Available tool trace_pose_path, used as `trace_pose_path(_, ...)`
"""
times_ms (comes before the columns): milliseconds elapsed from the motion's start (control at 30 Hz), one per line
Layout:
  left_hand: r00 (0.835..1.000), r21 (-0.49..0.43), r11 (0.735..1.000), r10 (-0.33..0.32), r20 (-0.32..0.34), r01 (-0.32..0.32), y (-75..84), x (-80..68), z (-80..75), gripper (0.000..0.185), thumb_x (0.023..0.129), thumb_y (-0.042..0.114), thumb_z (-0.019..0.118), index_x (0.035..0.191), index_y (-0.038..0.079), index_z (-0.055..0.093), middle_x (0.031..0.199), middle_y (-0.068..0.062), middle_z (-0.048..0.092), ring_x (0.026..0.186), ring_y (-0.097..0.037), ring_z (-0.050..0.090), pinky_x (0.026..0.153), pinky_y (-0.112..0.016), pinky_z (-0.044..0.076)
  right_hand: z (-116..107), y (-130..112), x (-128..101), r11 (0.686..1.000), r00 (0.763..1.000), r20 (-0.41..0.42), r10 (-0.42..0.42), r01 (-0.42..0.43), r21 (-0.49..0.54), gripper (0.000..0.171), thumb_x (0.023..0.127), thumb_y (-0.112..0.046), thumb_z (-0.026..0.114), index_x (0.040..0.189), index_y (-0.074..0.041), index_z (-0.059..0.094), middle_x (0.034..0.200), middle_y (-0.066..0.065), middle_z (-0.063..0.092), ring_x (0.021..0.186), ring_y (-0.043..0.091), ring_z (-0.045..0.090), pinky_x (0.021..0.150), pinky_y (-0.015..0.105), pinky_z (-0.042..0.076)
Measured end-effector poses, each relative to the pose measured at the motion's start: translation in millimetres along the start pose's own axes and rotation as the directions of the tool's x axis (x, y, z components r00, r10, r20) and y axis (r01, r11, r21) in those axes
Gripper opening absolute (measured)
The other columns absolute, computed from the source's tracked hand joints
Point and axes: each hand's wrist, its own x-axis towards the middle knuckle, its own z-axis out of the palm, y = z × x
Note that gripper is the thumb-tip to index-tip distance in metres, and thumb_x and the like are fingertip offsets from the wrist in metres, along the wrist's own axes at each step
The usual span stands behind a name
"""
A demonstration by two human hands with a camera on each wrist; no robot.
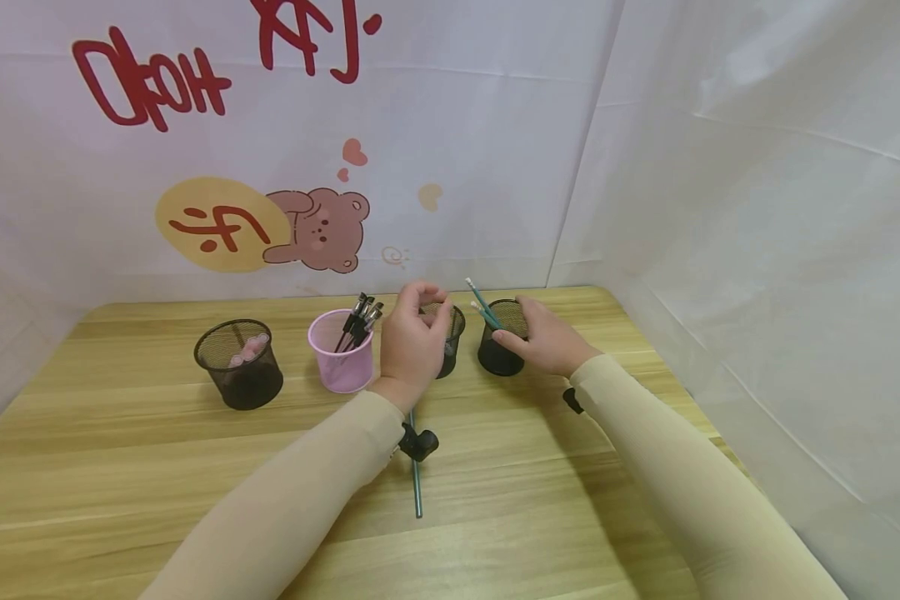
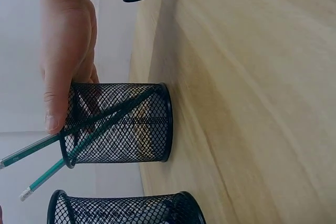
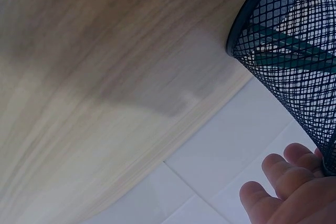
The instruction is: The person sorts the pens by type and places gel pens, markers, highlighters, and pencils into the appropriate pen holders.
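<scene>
At frame centre in the head view, the left hand hovers with curled, empty fingers over a mesh cup; the right hand rests loosely on the green-pencil cup. In the left wrist view, the right hand's fingers touch that cup's rim. At the right wrist view's lower right, the fingers lie relaxed beside the mesh.

Large red characters, mirrored and not readable, stand on the white backdrop sheet above the brown cartoon bear; beside the bear, a yellow oval bears another red character.
</scene>
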Motion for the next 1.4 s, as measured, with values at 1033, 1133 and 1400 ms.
trace_pose_path(1033,0.725,0.613,0.784,-0.366,0.583,-0.097,-20.9,-15.9,-60.7,0.044,0.096,0.044,0.076,0.122,0.008,0.072,0.112,-0.006,0.076,0.085,-0.016,0.067,0.083,-0.037,0.059,1.8,3.4,1.4,0.999,0.999,0.036,0.031,-0.03,-0.033,0.102,0.102,-0.07,0.049,0.165,0.003,0.017,0.169,0.028,0.028,0.157,0.043,0.032,0.127,0.059,0.032)
trace_pose_path(1133,0.686,0.653,0.749,-0.417,0.596,-0.112,-26.9,-16.4,-60.3,0.051,0.096,0.044,0.075,0.128,0.005,0.071,0.123,-0.01,0.076,0.09,-0.019,0.07,0.087,-0.041,0.06,2.3,5.2,3.2,0.999,0.999,0.029,0.018,-0.017,-0.029,0.099,0.102,-0.068,0.051,0.164,0.003,0.021,0.166,0.028,0.033,0.155,0.042,0.035,0.126,0.059,0.033)
trace_pose_path(1400,0.603,0.663,0.74,-0.48,0.637,-0.11,-40.1,-17.7,-55.0,0.071,0.089,0.043,0.081,0.138,-0.005,0.061,0.131,-0.019,0.071,0.104,-0.028,0.07,0.101,-0.048,0.057,4.0,7.2,5.3,1.0,1.0,0.017,0.002,-0.001,-0.019,0.093,0.102,-0.066,0.053,0.161,0.001,0.029,0.161,0.027,0.04,0.151,0.041,0.041,0.123,0.059,0.037)
